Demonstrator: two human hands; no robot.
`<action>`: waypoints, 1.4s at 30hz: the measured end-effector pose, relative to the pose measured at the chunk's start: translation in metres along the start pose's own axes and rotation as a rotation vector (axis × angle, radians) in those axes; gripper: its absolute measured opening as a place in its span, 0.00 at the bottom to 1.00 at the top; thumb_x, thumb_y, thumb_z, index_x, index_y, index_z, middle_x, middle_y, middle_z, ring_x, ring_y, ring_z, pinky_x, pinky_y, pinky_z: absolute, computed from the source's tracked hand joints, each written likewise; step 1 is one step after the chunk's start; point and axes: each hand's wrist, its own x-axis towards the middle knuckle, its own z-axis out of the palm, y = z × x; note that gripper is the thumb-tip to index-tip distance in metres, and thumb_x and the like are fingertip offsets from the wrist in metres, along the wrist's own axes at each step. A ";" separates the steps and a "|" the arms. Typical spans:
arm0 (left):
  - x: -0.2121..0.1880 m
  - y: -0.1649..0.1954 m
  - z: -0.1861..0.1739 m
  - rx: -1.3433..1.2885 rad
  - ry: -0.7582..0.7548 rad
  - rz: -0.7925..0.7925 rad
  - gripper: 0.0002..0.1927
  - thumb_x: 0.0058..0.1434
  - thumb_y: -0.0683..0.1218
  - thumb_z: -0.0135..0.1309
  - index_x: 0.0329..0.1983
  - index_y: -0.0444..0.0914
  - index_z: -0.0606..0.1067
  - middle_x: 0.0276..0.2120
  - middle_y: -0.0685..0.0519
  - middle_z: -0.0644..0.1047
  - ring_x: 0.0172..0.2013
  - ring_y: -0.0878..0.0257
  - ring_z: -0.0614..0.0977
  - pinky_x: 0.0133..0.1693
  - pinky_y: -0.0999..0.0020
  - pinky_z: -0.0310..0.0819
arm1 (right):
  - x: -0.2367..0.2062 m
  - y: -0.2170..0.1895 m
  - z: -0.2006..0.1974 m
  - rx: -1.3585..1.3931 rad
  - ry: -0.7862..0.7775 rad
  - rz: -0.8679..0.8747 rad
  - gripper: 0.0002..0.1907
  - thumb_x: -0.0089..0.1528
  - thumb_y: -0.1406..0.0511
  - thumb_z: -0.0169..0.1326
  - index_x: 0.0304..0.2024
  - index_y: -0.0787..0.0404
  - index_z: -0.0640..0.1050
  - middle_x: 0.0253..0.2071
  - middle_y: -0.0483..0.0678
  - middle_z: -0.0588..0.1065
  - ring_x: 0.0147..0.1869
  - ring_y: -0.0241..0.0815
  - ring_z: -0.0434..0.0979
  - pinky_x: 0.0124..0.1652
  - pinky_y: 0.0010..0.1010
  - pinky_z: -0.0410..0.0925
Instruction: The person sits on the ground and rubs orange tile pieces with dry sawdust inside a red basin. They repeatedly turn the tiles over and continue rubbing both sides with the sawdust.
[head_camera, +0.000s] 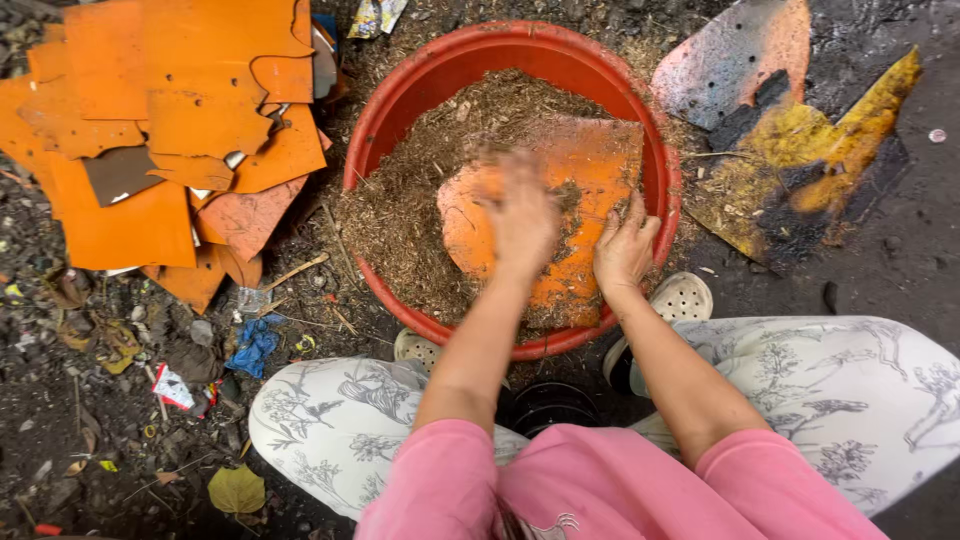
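A round red basin (400, 100) stands on the ground between my knees, heaped with brown sawdust-like chaff (420, 190). An orange flat sheet (590, 165) lies on the heap inside it. My left hand (520, 215) is blurred, palm down on the sheet's middle with chaff around it. My right hand (625, 250) rests on the sheet's near right edge, fingers bent over it, by the basin's wall.
A pile of orange sheets (150, 130) lies at the left. Stained orange and yellow sheets (800, 140) lie at the right. The dark dirt ground holds litter, a blue scrap (257, 345) and a yellow leaf (237, 490). My patterned trouser knees and perforated shoes (682, 296) flank the basin.
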 end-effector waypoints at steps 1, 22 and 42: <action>0.002 0.003 0.006 0.121 -0.219 0.006 0.32 0.76 0.54 0.22 0.79 0.38 0.39 0.79 0.51 0.35 0.77 0.56 0.33 0.73 0.32 0.25 | 0.000 0.002 0.000 0.008 -0.026 0.013 0.28 0.72 0.56 0.49 0.73 0.52 0.61 0.52 0.59 0.65 0.47 0.62 0.75 0.44 0.53 0.69; -0.021 -0.064 0.012 0.287 -0.427 -0.126 0.34 0.76 0.60 0.29 0.81 0.43 0.49 0.79 0.57 0.39 0.77 0.62 0.36 0.67 0.21 0.18 | -0.003 0.006 0.006 0.177 0.036 -0.064 0.25 0.73 0.62 0.47 0.72 0.58 0.61 0.57 0.62 0.65 0.54 0.67 0.73 0.50 0.55 0.68; -0.135 -0.082 0.001 -0.194 -0.101 -0.372 0.40 0.69 0.56 0.48 0.78 0.36 0.48 0.77 0.41 0.37 0.72 0.37 0.45 0.68 0.37 0.51 | 0.008 -0.039 -0.013 -0.030 0.050 -0.383 0.28 0.67 0.61 0.52 0.66 0.68 0.66 0.70 0.65 0.59 0.76 0.64 0.52 0.70 0.56 0.50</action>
